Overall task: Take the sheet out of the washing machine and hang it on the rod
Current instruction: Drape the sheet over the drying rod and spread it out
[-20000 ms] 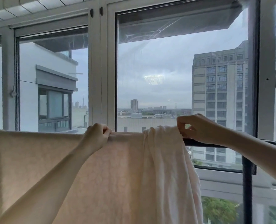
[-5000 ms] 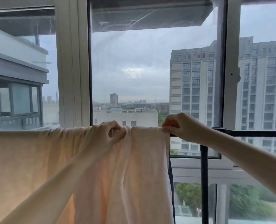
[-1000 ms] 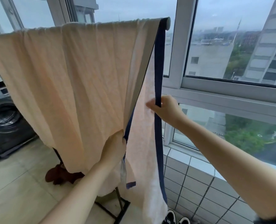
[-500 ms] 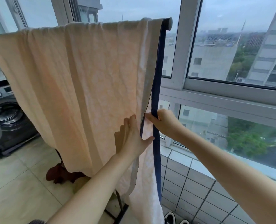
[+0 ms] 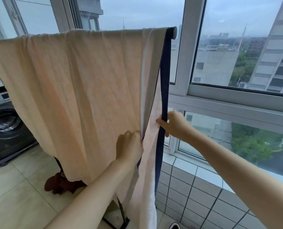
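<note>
A pale peach sheet (image 5: 81,90) hangs draped over the dark rod (image 5: 174,32) of a drying rack, with a navy border (image 5: 164,83) along its right edge. My left hand (image 5: 130,147) grips the front layer's right edge at about mid height. My right hand (image 5: 173,123) pinches the navy-edged rear layer a little higher and to the right. The two layers are held slightly apart. The grey washing machine (image 5: 4,123) stands at the far left, partly hidden behind the sheet.
Large windows (image 5: 236,52) and a white sill run along the right, with a tiled wall (image 5: 192,199) below. The rack's dark legs (image 5: 122,214) stand on the tiled floor. A dark brown object (image 5: 61,185) lies on the floor under the sheet. A shoe tip (image 5: 175,226) shows at the bottom.
My left hand has gone from lying flat on the sheet to gripping the front layer's edge. My right hand has stayed on the navy edge. The view has shifted slightly.
</note>
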Demonstrator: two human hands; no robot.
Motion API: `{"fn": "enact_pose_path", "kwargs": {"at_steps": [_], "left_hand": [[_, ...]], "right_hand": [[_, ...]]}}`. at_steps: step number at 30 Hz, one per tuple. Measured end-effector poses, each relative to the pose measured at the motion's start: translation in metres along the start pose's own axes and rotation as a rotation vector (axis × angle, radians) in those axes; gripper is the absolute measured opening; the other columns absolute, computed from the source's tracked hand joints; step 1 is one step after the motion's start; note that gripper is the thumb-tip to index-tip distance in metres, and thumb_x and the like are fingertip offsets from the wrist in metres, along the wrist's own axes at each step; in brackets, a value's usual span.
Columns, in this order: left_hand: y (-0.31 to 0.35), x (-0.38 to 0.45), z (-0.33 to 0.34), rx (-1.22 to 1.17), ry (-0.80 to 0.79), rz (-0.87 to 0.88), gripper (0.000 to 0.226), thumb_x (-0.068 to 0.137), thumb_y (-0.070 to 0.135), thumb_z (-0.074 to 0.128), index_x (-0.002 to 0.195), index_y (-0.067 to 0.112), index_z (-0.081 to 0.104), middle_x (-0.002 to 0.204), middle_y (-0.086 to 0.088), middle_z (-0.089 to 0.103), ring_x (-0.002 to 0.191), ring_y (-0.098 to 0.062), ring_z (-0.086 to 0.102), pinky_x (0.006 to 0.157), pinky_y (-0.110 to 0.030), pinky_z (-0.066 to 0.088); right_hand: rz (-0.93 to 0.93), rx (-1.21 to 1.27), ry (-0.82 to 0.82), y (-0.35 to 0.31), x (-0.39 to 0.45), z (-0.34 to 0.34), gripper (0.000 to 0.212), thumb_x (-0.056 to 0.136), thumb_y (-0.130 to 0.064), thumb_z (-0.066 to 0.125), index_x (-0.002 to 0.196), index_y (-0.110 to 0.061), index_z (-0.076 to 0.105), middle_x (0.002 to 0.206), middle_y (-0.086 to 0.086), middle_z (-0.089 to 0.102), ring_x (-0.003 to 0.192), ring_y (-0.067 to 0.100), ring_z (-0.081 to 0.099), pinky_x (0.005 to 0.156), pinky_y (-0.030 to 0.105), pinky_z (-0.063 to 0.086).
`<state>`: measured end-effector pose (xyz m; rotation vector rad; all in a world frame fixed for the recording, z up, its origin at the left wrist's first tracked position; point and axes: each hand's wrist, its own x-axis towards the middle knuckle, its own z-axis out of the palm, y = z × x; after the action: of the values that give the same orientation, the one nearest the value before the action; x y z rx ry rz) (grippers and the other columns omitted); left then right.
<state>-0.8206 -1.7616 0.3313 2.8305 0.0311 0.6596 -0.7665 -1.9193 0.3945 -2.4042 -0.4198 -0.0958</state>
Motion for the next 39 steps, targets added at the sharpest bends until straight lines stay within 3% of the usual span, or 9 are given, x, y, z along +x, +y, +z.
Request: {"fn": "enact_pose_path", "kwargs": {"at_steps": [7, 12, 16, 18, 20, 25, 30, 34, 39], "left_hand": [[-0.014, -0.049, 0.045, -0.052, -0.436, -0.04, 0.014, 0.096, 0.018, 0.046, 0.094, 0.011, 0.059, 0.089, -0.003, 0.06, 0.077, -0.017, 0.056, 0.068, -0.024, 0.043], [-0.027, -0.073, 0.071, 0.002, -0.664, -0.099, 0.021, 0.091, 0.018, 0.047, 0.108, 0.009, 0.056, 0.111, -0.01, 0.059, 0.099, -0.027, 0.059, 0.086, -0.031, 0.048], [-0.023, -0.06, 0.055, -0.145, -0.496, -0.187, 0.033, 0.083, 0.054, 0.051, 0.092, 0.023, 0.058, 0.087, 0.007, 0.063, 0.081, -0.016, 0.061, 0.072, -0.028, 0.049], [-0.013, -0.044, 0.033, -0.196, -0.368, -0.203, 0.048, 0.073, 0.075, 0.045, 0.089, 0.031, 0.056, 0.079, 0.013, 0.063, 0.072, -0.01, 0.061, 0.07, -0.029, 0.052], [-0.002, -0.027, 0.007, -0.202, -0.238, -0.184, 0.056, 0.071, 0.08, 0.043, 0.097, 0.032, 0.053, 0.085, 0.015, 0.063, 0.074, -0.012, 0.062, 0.07, -0.029, 0.052], [0.024, 0.005, -0.042, -0.236, 0.064, -0.116, 0.056, 0.072, 0.069, 0.059, 0.099, 0.02, 0.05, 0.078, 0.005, 0.063, 0.068, -0.024, 0.06, 0.061, -0.031, 0.046], [0.027, 0.013, -0.047, -0.23, 0.128, -0.088, 0.021, 0.086, 0.035, 0.055, 0.083, 0.015, 0.049, 0.059, 0.005, 0.049, 0.052, -0.022, 0.048, 0.049, -0.028, 0.032], [0.012, 0.004, -0.036, -0.097, 0.122, -0.042, 0.022, 0.094, 0.03, 0.052, 0.075, 0.018, 0.047, 0.066, 0.0, 0.054, 0.057, -0.023, 0.048, 0.057, -0.027, 0.031], [0.0, -0.007, -0.015, -0.006, -0.069, -0.055, 0.017, 0.097, 0.022, 0.045, 0.085, 0.014, 0.055, 0.072, 0.001, 0.052, 0.067, -0.021, 0.05, 0.062, -0.028, 0.034]], "right_hand": [[-0.083, 0.06, 0.148, -0.01, 0.006, -0.009, 0.016, 0.094, -0.022, 0.054, 0.092, -0.01, 0.065, 0.047, -0.019, 0.055, 0.038, -0.003, 0.055, 0.043, 0.006, 0.037], [-0.128, 0.123, 0.194, -0.017, 0.006, -0.014, 0.011, 0.092, -0.017, 0.055, 0.091, -0.011, 0.065, 0.08, -0.001, 0.07, 0.056, 0.011, 0.068, 0.045, 0.015, 0.047], [-0.113, 0.147, 0.188, -0.017, 0.007, -0.011, 0.015, 0.089, -0.011, 0.059, 0.077, -0.004, 0.065, 0.067, 0.001, 0.07, 0.058, 0.003, 0.067, 0.063, 0.024, 0.056], [-0.111, 0.15, 0.234, -0.021, 0.005, -0.01, 0.02, 0.088, -0.008, 0.059, 0.068, -0.007, 0.063, 0.059, -0.007, 0.063, 0.05, -0.006, 0.059, 0.055, 0.011, 0.046], [-0.111, 0.165, 0.268, -0.025, 0.005, -0.01, 0.018, 0.085, -0.001, 0.056, 0.07, -0.003, 0.066, 0.061, -0.001, 0.064, 0.055, 0.001, 0.059, 0.05, 0.018, 0.043], [-0.165, 0.076, 0.26, -0.031, 0.006, -0.009, 0.021, 0.078, 0.008, 0.051, 0.066, -0.004, 0.062, 0.051, -0.006, 0.046, 0.061, 0.018, 0.025, 0.045, 0.017, 0.03], [-0.149, 0.327, 0.16, -0.025, 0.005, -0.007, 0.014, 0.084, 0.001, 0.06, 0.077, -0.004, 0.071, 0.066, 0.005, 0.068, 0.063, 0.014, 0.068, 0.064, 0.012, 0.053], [-0.145, 0.384, 0.163, -0.016, 0.002, -0.006, 0.012, 0.088, -0.006, 0.061, 0.092, -0.007, 0.072, 0.076, 0.006, 0.072, 0.068, 0.01, 0.071, 0.071, 0.019, 0.057], [-0.149, 0.475, 0.216, -0.023, 0.003, -0.018, 0.013, 0.089, -0.003, 0.06, 0.099, -0.002, 0.068, 0.086, 0.011, 0.072, 0.064, 0.015, 0.071, 0.058, 0.023, 0.057]]}}
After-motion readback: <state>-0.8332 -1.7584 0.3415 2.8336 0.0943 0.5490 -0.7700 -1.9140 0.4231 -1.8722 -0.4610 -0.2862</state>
